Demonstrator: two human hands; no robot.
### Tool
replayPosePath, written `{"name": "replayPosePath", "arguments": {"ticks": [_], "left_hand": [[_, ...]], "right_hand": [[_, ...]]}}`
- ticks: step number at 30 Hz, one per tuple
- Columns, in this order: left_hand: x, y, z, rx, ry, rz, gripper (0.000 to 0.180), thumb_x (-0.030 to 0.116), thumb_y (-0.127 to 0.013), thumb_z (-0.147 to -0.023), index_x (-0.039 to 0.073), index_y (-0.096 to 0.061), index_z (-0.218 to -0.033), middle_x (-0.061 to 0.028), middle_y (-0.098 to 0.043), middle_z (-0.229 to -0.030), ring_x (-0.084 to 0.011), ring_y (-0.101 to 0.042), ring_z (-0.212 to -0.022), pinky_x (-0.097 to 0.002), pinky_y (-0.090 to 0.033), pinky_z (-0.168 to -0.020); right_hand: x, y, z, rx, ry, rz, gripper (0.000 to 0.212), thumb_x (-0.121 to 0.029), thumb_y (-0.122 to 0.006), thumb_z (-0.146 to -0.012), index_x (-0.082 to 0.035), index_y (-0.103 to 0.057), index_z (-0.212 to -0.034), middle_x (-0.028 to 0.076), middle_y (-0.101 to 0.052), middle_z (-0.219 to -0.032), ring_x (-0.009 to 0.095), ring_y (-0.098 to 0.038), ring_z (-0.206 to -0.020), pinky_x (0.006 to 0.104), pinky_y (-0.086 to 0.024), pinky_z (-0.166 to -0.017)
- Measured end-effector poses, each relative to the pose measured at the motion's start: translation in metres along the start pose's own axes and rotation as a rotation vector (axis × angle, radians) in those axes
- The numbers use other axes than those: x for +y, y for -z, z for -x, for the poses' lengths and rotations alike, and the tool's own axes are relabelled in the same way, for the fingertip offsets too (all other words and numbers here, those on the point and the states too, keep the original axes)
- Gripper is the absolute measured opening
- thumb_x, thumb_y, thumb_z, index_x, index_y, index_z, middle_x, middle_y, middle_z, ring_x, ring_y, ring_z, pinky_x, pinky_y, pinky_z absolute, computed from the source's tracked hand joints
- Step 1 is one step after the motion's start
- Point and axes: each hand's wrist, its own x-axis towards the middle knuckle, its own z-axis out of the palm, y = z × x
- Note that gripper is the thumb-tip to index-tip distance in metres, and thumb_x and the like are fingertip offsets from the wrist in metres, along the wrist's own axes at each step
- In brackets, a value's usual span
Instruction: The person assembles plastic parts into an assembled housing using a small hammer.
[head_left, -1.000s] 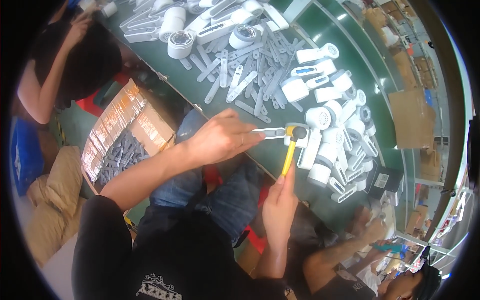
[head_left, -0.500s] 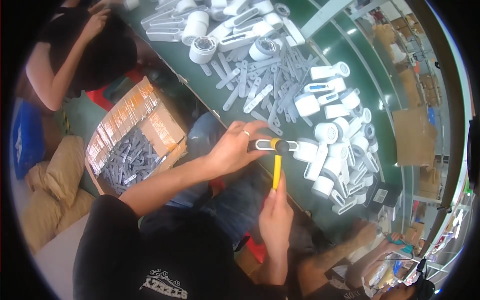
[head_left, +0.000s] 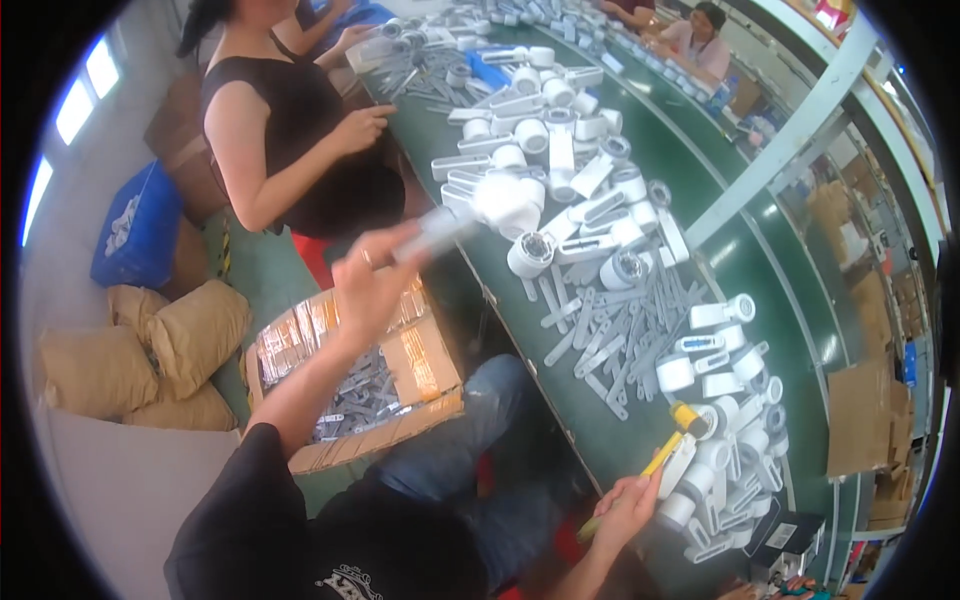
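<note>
My left hand (head_left: 365, 295) is raised over the table's near edge, its fingers closed on a white plastic housing (head_left: 505, 205) with a round head and a flat handle; motion blurs both. My right hand (head_left: 622, 510) grips the handle of a small yellow hammer (head_left: 660, 455). The hammer's head, yellow with a dark face, lies over the pile of white housings (head_left: 715, 450) at the right. One white housing handle (head_left: 680, 460) is right beside my right fingertips; whether they touch it I cannot tell. Loose grey strips (head_left: 625, 345) are heaped on the table between my hands.
More white housings (head_left: 560, 160) cover the green table (head_left: 690, 150) farther off. A cardboard box (head_left: 430, 360) of grey strips stands at my left. Beyond it a person in black (head_left: 290, 120) stands by the table. Brown sacks (head_left: 195, 335) and a blue bin (head_left: 140, 225) are farther left.
My left hand has lifted the white housing off to the far left, away from the hammer. My right hand has moved right with the hammer, toward the right-hand pile. The view has turned leftward.
</note>
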Motion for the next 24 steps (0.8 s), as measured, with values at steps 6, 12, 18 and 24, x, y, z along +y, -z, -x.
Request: {"name": "replayPosePath", "arguments": {"ticks": [6, 12, 18, 24], "left_hand": [[-0.123, -0.067, -0.154, 0.268, -0.087, -0.361, 0.035, 0.036, -0.078, -0.092, 0.014, -0.081, -0.12, -0.0198, -0.074, -0.088, -0.0365, -0.073, -0.079, -0.0472, -0.058, -0.075], [-0.19, -0.106, -0.23, -0.105, -0.02, -0.342, 0.044, 0.043, -0.073, -0.095, 0.009, -0.077, -0.122, -0.0245, -0.075, -0.103, -0.0448, -0.073, -0.1, -0.0532, -0.058, -0.085], [-0.005, -0.158, -0.115, -0.275, -0.521, 0.0, 0.02, 0.015, -0.071, -0.096, 0.009, -0.078, -0.113, -0.0219, -0.074, -0.104, -0.0413, -0.068, -0.101, -0.0495, -0.054, -0.087], [0.138, -0.233, 0.04, -0.609, -0.858, 0.211, 0.047, 0.04, -0.081, -0.085, 0.005, -0.077, -0.116, -0.0147, -0.072, -0.101, -0.0352, -0.065, -0.105, -0.0469, -0.049, -0.096]], "right_hand": [[0.016, 0.004, -0.004, 0.003, 0.046, -0.057, 0.048, -0.019, -0.039, -0.116, -0.008, -0.039, -0.162, 0.003, -0.049, -0.074, 0.006, -0.043, -0.048, 0.0233, -0.037, -0.04], [0.011, -0.007, -0.007, -0.012, -0.002, -0.087, 0.048, -0.019, -0.038, -0.116, -0.01, -0.04, -0.162, 0.002, -0.05, -0.074, 0.006, -0.044, -0.049, 0.023, -0.039, -0.043], [0.021, 0.006, -0.003, 0.037, 0.114, -0.144, 0.051, -0.026, -0.042, -0.115, -0.004, -0.038, -0.161, 0.003, -0.05, -0.072, 0.007, -0.044, -0.049, 0.0237, -0.04, -0.044], [0.033, 0.004, -0.002, 0.104, 0.189, -0.262, 0.056, -0.032, -0.043, -0.116, -0.001, -0.034, -0.161, 0.003, -0.051, -0.072, 0.008, -0.046, -0.049, 0.0247, -0.042, -0.045]]}}
